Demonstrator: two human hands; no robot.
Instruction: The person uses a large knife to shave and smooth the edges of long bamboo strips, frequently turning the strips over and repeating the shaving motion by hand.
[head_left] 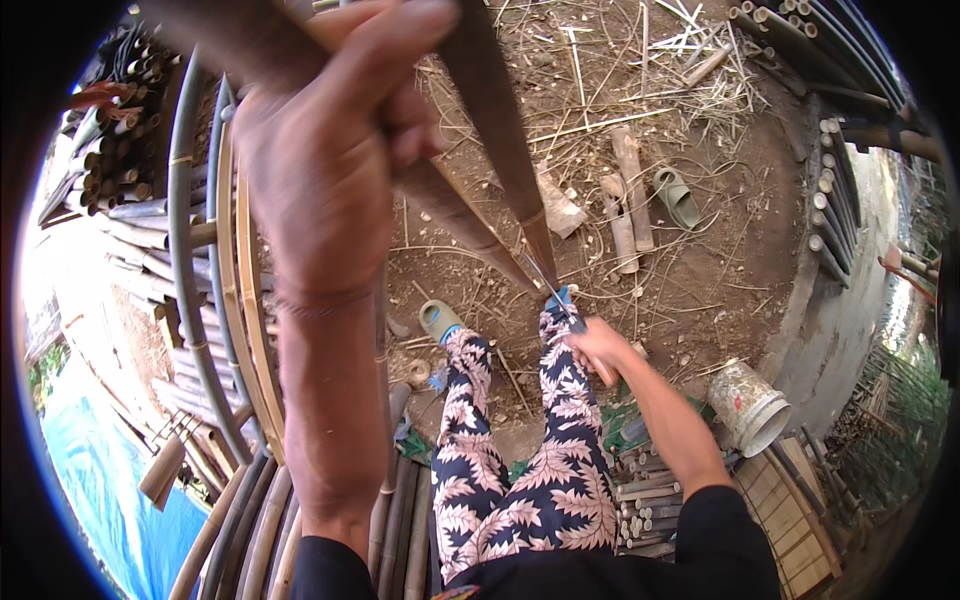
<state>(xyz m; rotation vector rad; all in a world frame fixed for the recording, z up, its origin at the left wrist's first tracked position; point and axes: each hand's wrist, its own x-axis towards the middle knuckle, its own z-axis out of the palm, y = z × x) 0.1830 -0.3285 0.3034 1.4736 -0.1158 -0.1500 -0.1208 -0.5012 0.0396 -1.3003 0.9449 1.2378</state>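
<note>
My left hand (330, 170) is raised close to the view and wrapped round a bamboo pole (465, 215), which slants down toward my right foot. A second dark bamboo length (505, 130) runs beside it, and the two come together at their lower ends near the foot. Whether they are halves of one split culm I cannot tell. Low by my right shin, my right hand (597, 343) is closed on the wooden handle of a knife (572, 318). Its narrow blade points up and away, beside the poles' lower ends; contact is unclear.
Bamboo offcuts (627, 190), a loose green clog (676, 197) and thin strips (700, 110) litter the dirt floor. A dirty white bucket (745, 408) lies tipped at right. Bamboo poles (185, 260) are stacked at left, above a blue tarp (110, 500). More bamboo (835, 200) leans at right.
</note>
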